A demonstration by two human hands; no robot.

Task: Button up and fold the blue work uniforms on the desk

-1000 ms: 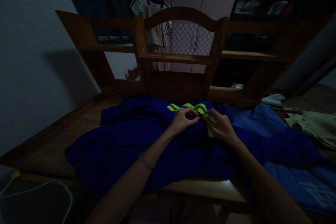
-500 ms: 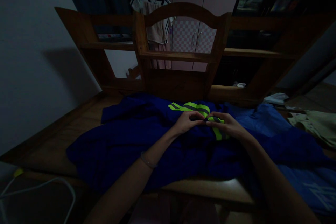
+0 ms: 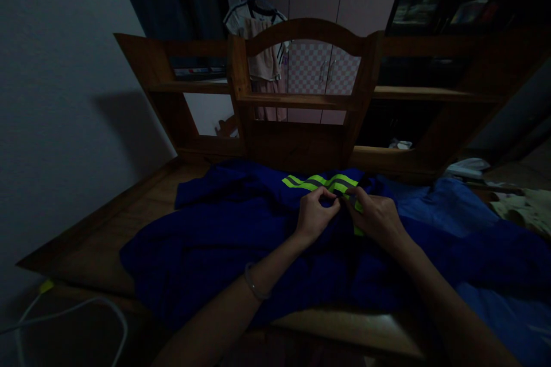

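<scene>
A dark blue work jacket (image 3: 224, 229) with a yellow-green and grey reflective strip (image 3: 316, 182) lies spread over the wooden desk. My left hand (image 3: 316, 212) is closed in a pinch at the strip's near edge, thumb and forefinger making a ring. Close beside it on the right, my right hand (image 3: 374, 215) has its fingers bunched on the jacket where the strip bends down. The fingertips of both hands almost meet. The cloth between them is dark, and any small thing there cannot be made out.
A wooden shelf unit (image 3: 301, 102) rises behind the jacket. Lighter blue fabric (image 3: 443, 203) lies on the right, with pale cloth (image 3: 523, 209) beyond it. A white cable (image 3: 99, 300) loops at the lower left. Clothes (image 3: 263, 51) hang behind the shelves.
The view has shifted slightly, so the scene sits lower and farther right. My right hand has turned, its fingers now more curled over the strip. My left hand still pinches at the same spot.
</scene>
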